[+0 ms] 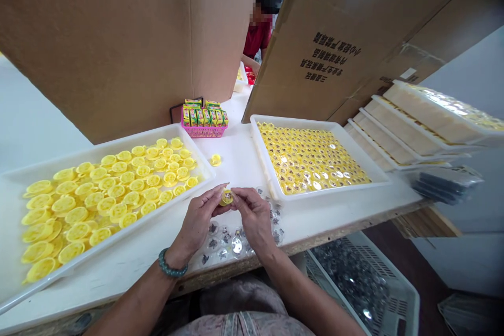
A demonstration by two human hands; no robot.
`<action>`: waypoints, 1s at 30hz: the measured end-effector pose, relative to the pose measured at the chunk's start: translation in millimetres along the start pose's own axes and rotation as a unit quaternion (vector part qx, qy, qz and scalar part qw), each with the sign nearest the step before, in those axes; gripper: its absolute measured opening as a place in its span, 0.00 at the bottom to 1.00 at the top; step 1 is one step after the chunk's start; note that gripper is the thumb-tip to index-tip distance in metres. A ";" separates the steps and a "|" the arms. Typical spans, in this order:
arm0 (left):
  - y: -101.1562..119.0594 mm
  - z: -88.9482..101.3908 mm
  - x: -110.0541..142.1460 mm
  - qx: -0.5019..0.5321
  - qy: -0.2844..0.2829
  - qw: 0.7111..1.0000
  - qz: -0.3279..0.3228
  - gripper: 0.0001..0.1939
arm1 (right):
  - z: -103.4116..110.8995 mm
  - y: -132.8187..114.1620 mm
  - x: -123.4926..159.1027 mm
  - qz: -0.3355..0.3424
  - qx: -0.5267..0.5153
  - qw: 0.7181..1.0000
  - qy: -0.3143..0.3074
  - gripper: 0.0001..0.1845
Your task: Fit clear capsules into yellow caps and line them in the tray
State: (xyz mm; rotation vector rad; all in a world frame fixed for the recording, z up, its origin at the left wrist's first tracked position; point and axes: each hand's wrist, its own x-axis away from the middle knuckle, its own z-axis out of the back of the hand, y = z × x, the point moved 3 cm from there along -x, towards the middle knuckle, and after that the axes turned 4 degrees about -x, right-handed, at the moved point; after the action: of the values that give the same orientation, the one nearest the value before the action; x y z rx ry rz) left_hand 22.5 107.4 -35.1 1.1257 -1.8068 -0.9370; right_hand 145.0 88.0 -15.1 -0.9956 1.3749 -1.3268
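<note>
At the centre of the frame, the left hand (pixel 202 215) and right hand (pixel 254 218) pinch a small round yellow plastic case (pixel 226 198) between fingertips; how its contents are seated is hard to tell. Uneven thumb pressure could tip or spring it loose. Just below, clear discs (pixel 237 244) lie near the table's edge (pixel 293 248), where a sweeping wrist could knock some off.

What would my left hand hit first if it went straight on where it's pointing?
Your left hand would probably meet the small yellow piece it holds, then your right hand just across from it; depth is hard to judge from this one view.
</note>
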 end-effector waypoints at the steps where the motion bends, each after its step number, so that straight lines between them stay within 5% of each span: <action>1: 0.7 -0.3 0.3 -0.007 -0.001 1.000 -0.002 0.22 | 0.2 -2.1 0.5 0.013 0.017 1.000 -0.007 0.09; 8: 5.8 -1.4 0.3 -0.068 -0.007 0.997 -0.037 0.20 | -0.8 -12.3 4.2 0.173 0.188 0.963 -0.087 0.25; 12: 5.0 -0.5 -0.2 -0.069 -0.009 0.996 -0.047 0.17 | -2.5 -8.8 4.7 0.243 0.245 0.935 -0.081 0.25; 30: 3.4 4.0 -0.6 -0.087 0.008 0.996 -0.027 0.13 | -2.7 1.9 5.7 0.278 0.252 0.923 -0.079 0.23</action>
State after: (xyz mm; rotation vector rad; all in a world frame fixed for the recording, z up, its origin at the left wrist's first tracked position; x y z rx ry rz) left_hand 17.9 109.9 -33.9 1.0737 -1.6549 -1.0912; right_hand 141.2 83.2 -17.6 -0.3131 1.0063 -1.0515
